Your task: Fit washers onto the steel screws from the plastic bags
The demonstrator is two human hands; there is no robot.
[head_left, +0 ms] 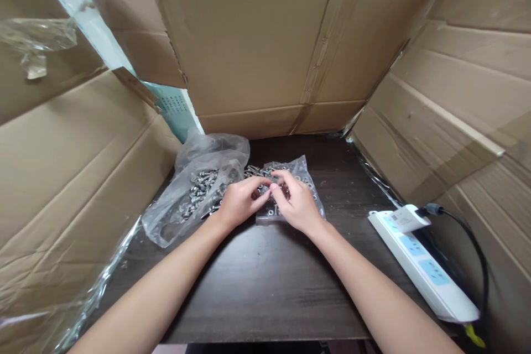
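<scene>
My left hand (244, 197) and my right hand (293, 199) meet fingertip to fingertip over the dark table (257, 282). Both are pinched closed; whatever sits between the fingertips is too small to make out. Left of my left hand, a clear plastic bag (166, 227) lies open with a heap of metal bolts (202, 185) in it. Under and behind my right hand lies a flatter clear bag (301, 166) with small nuts or washers (307, 181) on it. A few more screws (252, 170) lie between the two bags, just behind my fingers.
On the right, a white power strip (427, 271) holds a plugged-in white adapter (409, 218) with a black cable (473, 238). Cardboard walls (249, 38) enclose the table at the back and both sides.
</scene>
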